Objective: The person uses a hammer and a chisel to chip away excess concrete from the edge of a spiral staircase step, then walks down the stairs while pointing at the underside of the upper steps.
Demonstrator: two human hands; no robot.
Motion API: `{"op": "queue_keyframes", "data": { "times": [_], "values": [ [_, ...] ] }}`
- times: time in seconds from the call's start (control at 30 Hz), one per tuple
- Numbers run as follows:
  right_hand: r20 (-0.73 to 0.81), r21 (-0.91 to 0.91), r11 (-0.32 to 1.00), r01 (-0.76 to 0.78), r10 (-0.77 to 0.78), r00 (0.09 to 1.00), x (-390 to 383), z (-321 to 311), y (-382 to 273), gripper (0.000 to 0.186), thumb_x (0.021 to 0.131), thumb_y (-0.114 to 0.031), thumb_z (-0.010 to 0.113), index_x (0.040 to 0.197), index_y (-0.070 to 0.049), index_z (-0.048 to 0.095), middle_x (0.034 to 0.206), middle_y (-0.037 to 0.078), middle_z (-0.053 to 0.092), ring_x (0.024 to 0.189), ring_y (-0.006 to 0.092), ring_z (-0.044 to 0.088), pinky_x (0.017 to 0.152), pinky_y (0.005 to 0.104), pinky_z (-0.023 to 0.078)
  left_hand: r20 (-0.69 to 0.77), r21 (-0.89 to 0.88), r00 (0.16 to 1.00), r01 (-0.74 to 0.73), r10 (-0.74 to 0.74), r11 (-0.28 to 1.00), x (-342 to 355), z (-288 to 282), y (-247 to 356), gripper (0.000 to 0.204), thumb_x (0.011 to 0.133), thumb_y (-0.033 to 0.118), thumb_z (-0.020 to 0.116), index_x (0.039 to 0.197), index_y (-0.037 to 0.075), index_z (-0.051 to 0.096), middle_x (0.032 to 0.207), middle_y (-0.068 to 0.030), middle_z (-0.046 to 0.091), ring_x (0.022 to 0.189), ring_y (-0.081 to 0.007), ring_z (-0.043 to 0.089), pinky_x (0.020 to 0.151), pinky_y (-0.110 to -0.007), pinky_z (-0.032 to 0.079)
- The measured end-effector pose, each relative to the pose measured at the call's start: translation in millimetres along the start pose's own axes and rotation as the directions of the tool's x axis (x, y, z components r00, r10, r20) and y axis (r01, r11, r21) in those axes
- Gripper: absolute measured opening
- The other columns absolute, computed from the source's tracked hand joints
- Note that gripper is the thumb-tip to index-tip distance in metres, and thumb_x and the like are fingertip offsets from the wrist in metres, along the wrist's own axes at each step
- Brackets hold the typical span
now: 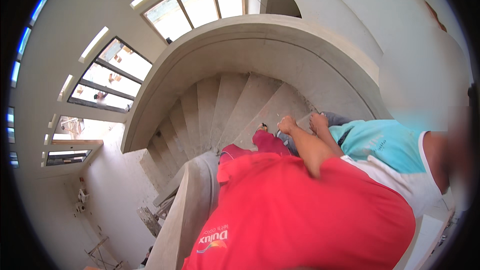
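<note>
Neither my left hand nor my right hand shows. My own bright red shirt (300,210) fills the lower middle, with dark red trousers (267,141) below it and part of a foot (262,127) on the stairs. Close at my right is another person in a turquoise and white shirt (375,142). Two bare forearms reach forward beside my shirt, apparently that person's, with one hand (286,124) and another hand (318,122) loosely curled near grey trouser legs. I cannot make out anything held in them.
Curved concrete steps (207,101) wind down to the left. A thick concrete parapet (260,45) rings them, and a lower inner wall (192,190) stands at my left. Tall windows (192,5) and scaffolding (102,252) appear beyond, with a floor far below.
</note>
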State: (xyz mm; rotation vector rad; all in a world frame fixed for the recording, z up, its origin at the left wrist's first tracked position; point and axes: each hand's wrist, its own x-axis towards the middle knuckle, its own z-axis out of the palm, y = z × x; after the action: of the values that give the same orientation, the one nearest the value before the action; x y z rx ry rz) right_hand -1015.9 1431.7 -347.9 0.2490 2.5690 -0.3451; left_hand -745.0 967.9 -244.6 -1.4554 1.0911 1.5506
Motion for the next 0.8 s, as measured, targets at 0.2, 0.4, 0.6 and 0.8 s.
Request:
{"op": "queue_keyframes", "data": {
  "times": [0.2,0.4,0.6,0.8],
  "values": [
    [-0.196,0.779,0.627,-0.023,0.277,0.941,132.0,-61.4,3.6,0.028,0.087,-0.023,0.071,0.101,0.001,0.074,0.102,0.022,0.075,0.102,0.0348,0.072,0.091,0.0427,0.054,-0.038,0.103,0.999,-0.003,0.007,0.995,104.4,55.0,103.8,0.019,0.093,0.025,0.058,0.084,0.008,0.055,0.058,-0.0059,0.053,0.045,-0.0226,0.051,0.043,-0.039,0.043],
    [-0.812,0.501,0.808,0.311,0.314,0.492,133.4,-290.7,8.0,0.028,0.095,-0.024,0.065,0.108,0.000,0.069,0.095,0.014,0.072,0.084,0.0242,0.072,0.078,0.0374,0.057,-0.121,0.176,0.992,0.062,-0.040,0.982,138.6,83.7,207.0,0.019,0.093,0.025,0.058,0.083,0.008,0.055,0.057,-0.0058,0.052,0.044,-0.0227,0.051,0.042,-0.039,0.043],
    [-0.941,0.150,0.969,-0.195,0.200,0.273,153.1,-403.9,115.5,0.032,0.096,-0.032,0.065,0.112,-0.005,0.070,0.109,0.015,0.068,0.106,0.0319,0.065,0.094,0.0464,0.050,-0.126,0.277,0.983,-0.095,0.134,0.956,251.1,167.3,406.5,0.020,0.093,0.025,0.058,0.082,0.009,0.055,0.056,-0.0056,0.052,0.043,-0.0228,0.050,0.042,-0.039,0.042],
    [-0.812,0.147,0.765,-0.627,0.455,0.364,171.1,-385.7,148.5,0.044,0.096,-0.045,0.063,0.123,-0.010,0.069,0.124,0.011,0.063,0.121,0.0298,0.055,0.103,0.0485,0.041,0.058,0.374,0.805,-0.566,0.591,0.734,262.7,329.1,592.0,0.013,0.089,0.017,0.062,0.083,0.006,0.059,0.056,-0.0029,0.050,0.042,-0.0174,0.049,0.038,-0.036,0.039]
  ]
}}
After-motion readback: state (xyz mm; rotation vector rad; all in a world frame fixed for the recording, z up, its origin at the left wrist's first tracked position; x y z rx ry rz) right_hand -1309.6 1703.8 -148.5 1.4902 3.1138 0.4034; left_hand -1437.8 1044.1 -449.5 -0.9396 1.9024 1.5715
